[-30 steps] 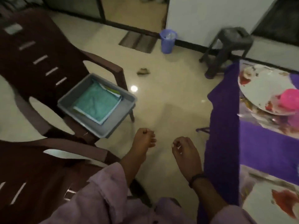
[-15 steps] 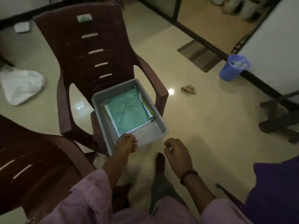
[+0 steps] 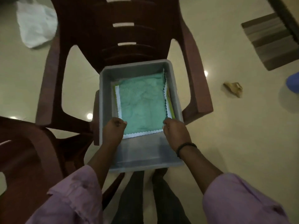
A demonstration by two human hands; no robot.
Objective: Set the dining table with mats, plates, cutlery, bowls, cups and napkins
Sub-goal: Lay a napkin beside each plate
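The green cloth [image 3: 142, 104] is pinched by both hands' fingers [image 3: 120, 122] at 12 o'clock, so napkins are not yet laid.

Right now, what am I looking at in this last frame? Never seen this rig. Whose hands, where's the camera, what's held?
No machine here: a person wears one wide-angle camera on the head, looking down at their own bare hands. A grey tub sits on a brown chair. Inside lies a stack of cloths, a green cloth on top. The left hand and right hand are both in the tub at the cloth's near corners, fingers curled, apparently pinching it. On the floor lie a white cloth and a striped mat.
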